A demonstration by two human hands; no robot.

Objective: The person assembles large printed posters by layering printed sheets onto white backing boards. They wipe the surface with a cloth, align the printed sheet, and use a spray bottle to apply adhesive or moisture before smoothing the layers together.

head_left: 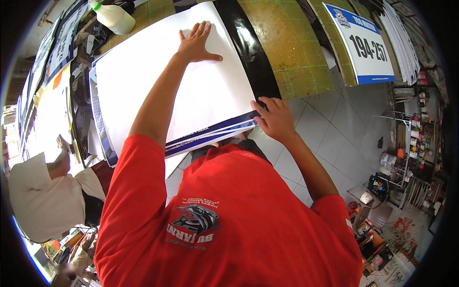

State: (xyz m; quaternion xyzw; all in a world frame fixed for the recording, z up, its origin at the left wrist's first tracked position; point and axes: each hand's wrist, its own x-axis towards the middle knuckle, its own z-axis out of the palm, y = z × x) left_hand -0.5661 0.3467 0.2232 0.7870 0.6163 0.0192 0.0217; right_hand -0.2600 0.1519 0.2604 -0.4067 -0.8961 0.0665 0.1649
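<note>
A large white sheet (pixel 143 81) lies on a green cutting mat table (pixel 287 52), over a strip of black glossy film (pixel 251 52). My left hand (pixel 196 44) lies flat and open on the far part of the white sheet, fingers spread. My right hand (pixel 273 118) pinches the near corner of the sheet stack, where blue printed edges (pixel 210 136) show under the white top. My red shirt fills the lower middle of the view.
A white plastic bottle (pixel 114 16) stands at the far left of the table. A blue and white printed sign (pixel 366 45) lies at the far right. Another person in a white shirt (pixel 38 196) stands at left. Grey floor tiles and cluttered shelves (pixel 416 134) lie right.
</note>
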